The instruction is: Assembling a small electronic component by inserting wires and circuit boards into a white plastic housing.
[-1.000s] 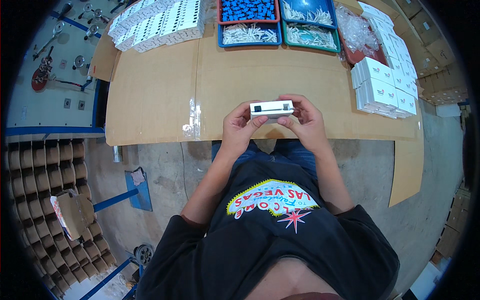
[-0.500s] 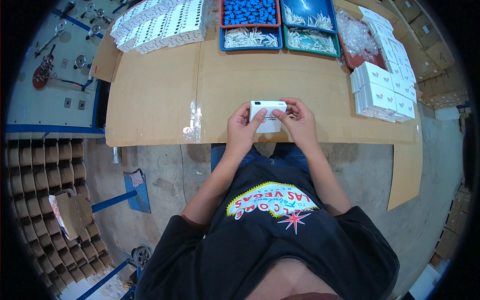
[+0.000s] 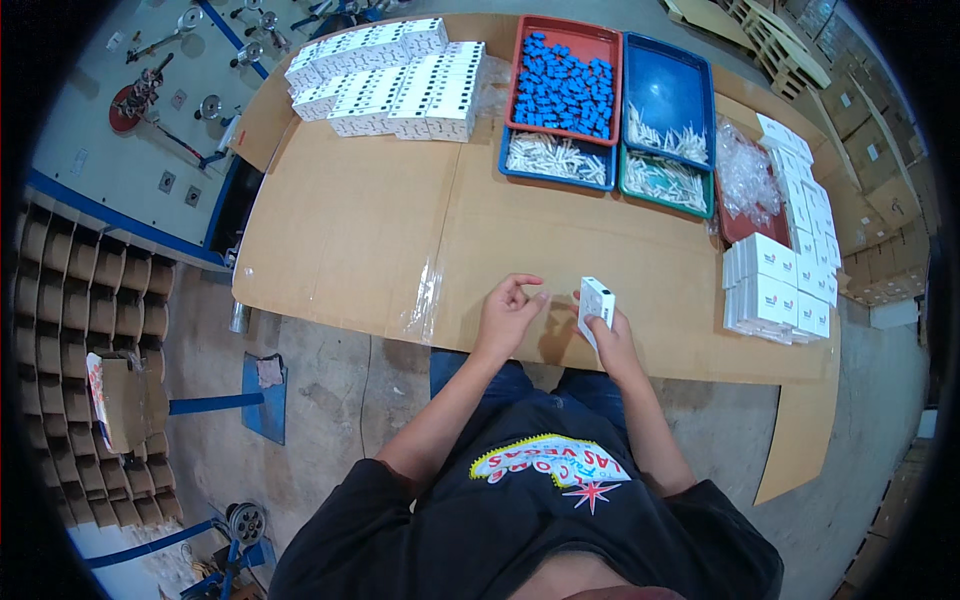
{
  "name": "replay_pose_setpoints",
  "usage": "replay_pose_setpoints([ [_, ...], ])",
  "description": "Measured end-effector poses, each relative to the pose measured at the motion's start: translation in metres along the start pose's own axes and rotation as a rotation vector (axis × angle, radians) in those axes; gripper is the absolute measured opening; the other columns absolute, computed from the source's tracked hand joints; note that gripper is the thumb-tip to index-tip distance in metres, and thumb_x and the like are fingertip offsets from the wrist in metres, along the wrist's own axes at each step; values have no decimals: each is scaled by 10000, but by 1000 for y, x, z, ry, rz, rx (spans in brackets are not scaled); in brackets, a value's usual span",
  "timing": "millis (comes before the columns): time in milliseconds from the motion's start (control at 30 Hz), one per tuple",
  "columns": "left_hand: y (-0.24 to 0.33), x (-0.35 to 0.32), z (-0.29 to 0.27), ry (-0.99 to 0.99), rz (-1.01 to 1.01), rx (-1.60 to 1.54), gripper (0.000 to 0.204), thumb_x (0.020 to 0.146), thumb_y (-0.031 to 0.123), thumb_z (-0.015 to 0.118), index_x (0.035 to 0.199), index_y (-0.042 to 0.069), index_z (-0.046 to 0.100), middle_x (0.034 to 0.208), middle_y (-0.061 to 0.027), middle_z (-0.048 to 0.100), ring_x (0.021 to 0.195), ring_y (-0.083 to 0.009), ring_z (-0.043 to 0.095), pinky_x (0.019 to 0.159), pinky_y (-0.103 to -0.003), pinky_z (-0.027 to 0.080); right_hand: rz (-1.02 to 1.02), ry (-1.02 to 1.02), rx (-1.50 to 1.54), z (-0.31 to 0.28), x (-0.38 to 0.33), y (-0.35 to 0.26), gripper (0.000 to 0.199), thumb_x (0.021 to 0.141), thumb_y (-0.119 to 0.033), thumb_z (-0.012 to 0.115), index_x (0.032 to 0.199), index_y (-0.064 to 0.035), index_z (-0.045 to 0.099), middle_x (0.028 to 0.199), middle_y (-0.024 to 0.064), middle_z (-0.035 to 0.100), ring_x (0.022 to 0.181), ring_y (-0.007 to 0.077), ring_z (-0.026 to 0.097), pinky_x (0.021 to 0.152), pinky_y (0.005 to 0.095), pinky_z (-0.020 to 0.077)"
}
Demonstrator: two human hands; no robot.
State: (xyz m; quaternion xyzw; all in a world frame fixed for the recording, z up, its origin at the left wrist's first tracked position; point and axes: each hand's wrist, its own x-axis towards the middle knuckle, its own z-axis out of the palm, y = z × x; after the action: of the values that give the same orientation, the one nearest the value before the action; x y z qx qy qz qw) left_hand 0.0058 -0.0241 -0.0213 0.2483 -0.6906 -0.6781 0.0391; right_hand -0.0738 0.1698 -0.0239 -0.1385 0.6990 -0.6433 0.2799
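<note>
Gripping a white box (image 3: 597, 306) between thumb and fingers, the right hand (image 3: 618, 348) kept it tilted over the near part of the cardboard-covered table (image 3: 340, 235). At its nine o'clock, the left hand (image 3: 510, 318) was empty, thumb and forefinger apart (half a second before, both hands had held the box). The view had shifted too, showing more beyond the table's far edge.

On the table, around the right hand, rows of white boxes (image 3: 437, 95) stood at eleven o'clock, a red tray of blue pieces (image 3: 565, 80) near twelve, and stacked flat white boxes (image 3: 775, 290) between two and three. Farther out, brown cartons (image 3: 868, 175) rose at two o'clock, and a divided brown rack (image 3: 60, 400) stood near nine, beside a grey floor (image 3: 320, 375).
</note>
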Motion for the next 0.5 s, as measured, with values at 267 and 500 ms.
replay_pose_setpoints([
  [267,-41,26,-56,308,288,-178,418,880,-100,478,1243,23,645,774,25,546,1038,-150,666,1037,-321,418,77,95,-35,2,21,10,308,991,-167,523,1168,54,646,1012,81,714,947,141,654,814,309,523],
  [500,-37,54,-143,505,355,464,416,890,62,603,1306,70,608,1126,-112,639,1206,-254,593,1199,-554,223,-250,110,-132,11,122,-54,327,941,-87,722,1202,24,560,972,62,698,886,113,655,758,274,519],
])
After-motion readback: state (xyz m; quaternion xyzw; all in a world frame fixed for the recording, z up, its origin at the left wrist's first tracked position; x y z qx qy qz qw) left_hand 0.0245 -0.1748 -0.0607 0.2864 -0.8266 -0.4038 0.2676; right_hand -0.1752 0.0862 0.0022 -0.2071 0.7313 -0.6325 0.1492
